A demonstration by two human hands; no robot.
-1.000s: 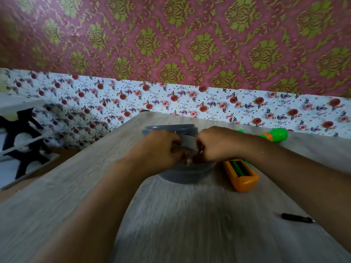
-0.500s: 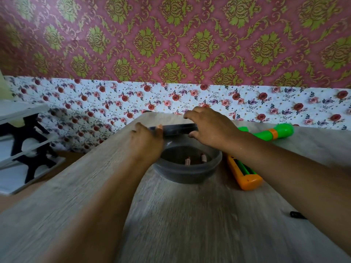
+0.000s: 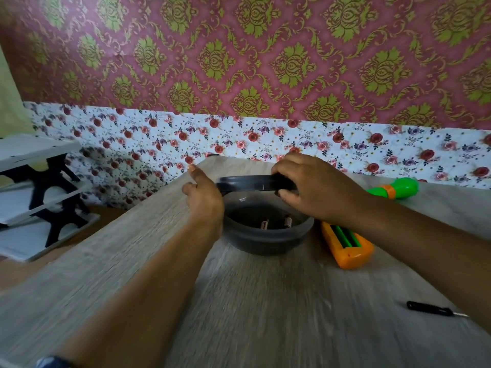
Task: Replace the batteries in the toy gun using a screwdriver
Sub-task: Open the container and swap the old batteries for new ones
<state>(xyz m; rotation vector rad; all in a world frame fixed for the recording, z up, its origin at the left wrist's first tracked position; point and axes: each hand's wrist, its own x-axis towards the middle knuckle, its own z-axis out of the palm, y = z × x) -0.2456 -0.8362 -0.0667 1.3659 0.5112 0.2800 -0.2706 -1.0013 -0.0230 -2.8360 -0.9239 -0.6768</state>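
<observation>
Holding the dark lid (image 3: 255, 182) by its right edge, my right hand (image 3: 316, 187) has its fingers curled over the top and the thumb tucked beneath — a firm grip on the rim. My left hand (image 3: 204, 197) steadies the lid's left edge with straight fingers laid against it, curled round nothing. The lid hangs level, just above the far rim of the dark bowl (image 3: 268, 235), so the bowl's mouth is open on my side. Directly below and a little toward me lie two batteries (image 3: 276, 223) on the bowl's floor, side by side, their long axes pointing roughly away from me. My left hand looks nearer to them. Just right of the bowl, the toy gun (image 3: 348, 241) lies on the surface (image 3: 265, 301) with its open orange compartment up — the screwdriver (image 3: 430, 310) sits well apart, near my right forearm.
</observation>
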